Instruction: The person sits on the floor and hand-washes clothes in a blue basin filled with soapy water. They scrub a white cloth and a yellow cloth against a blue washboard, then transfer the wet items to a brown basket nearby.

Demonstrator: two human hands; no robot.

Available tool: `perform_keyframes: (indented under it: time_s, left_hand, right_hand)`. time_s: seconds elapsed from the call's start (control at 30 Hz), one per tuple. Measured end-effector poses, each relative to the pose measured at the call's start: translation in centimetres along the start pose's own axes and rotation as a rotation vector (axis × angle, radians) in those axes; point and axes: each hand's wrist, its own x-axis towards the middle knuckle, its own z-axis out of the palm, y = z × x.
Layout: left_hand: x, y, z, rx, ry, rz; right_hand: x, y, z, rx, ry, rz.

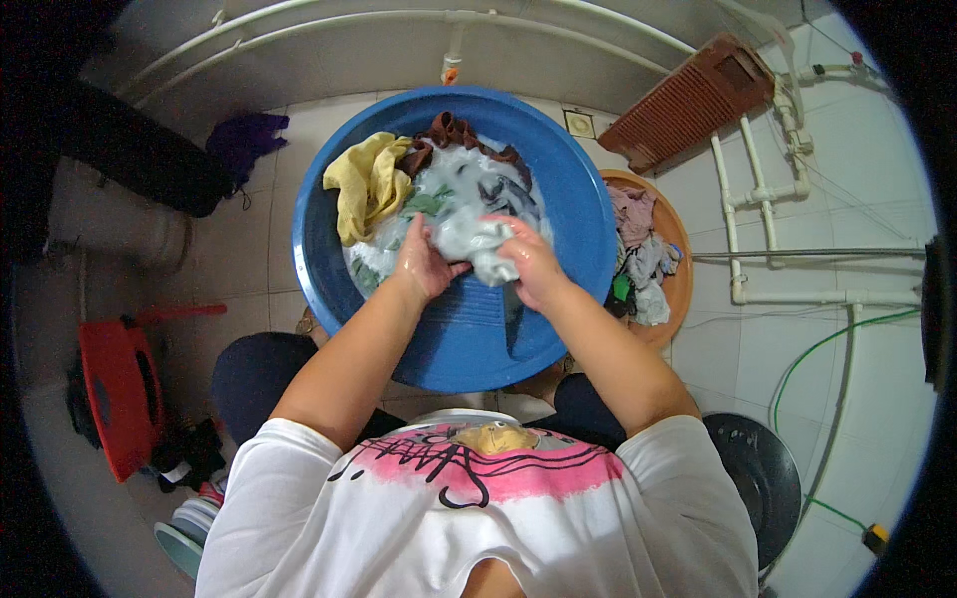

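A large blue plastic washtub [579, 224] holds soapy water and clothes. At its near side is a built-in ridged washboard [471, 303]. My right hand [532, 265] grips a wet, pale cloth [490, 250] just above the top of the ridges. Fingers spread, my left hand [425, 263] is at the cloth's left edge; whether its fingertips press on the cloth is hard to tell. A yellow cloth [366, 183] hangs over the left inner wall. Brown fabric [452, 131] lies along the back, green fabric [430, 202] and dark fabric [508, 196] amid the suds.
To the right, an orange basin [677, 299] with more clothes sits partly behind the tub. A brown washboard [695, 105] leans near white pipes [762, 196]. At left are a red plastic item [119, 396] and stacked basins [187, 527]; a dark basin [755, 478] stands at right.
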Motion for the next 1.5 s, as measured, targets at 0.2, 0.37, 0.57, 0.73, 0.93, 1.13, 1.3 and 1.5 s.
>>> perform_keyframes:
  time_s: [0.2, 0.37, 0.57, 0.73, 0.93, 1.13, 1.3, 1.5]
  left_hand:
    - [3.0, 3.0, -2.1, 0.76, 0.084, 0.233]
    - [-1.6, 0.5, -3.3, 1.71, -0.104, 1.102]
    - [1.1, 1.2, -3.3, 2.265, -0.053, 0.887]
    - [5.2, 0.7, -1.9, 2.226, 0.325, 1.082]
    - [-2.6, -0.9, -4.1, 2.225, -0.343, 1.085]
    - [5.5, 1.5, -1.5, 2.388, 0.263, 1.103]
    - [-2.7, -0.9, -2.7, 2.025, -0.262, 1.24]
    - [0.3, -0.3, -4.9, 2.194, -0.363, 0.968]
  right_hand:
    - [2.7, 2.2, -3.2, -0.296, 0.076, -0.093]
    - [-0.9, 5.7, 1.6, -1.227, 0.146, -0.676]
    - [4.0, 6.8, 0.5, -1.397, 0.085, -0.07]
    - [7.4, 7.3, -2.2, -1.389, 0.281, -0.551]
    - [-0.1, 7.2, -0.5, -1.458, -0.011, -0.539]
    - [7.7, 7.6, -2.0, -1.556, 0.362, -0.598]
    - [0.6, 7.0, -0.6, -1.093, 0.104, -0.732]
    - [3.0, 9.3, -0.4, -1.318, 0.139, -0.574]
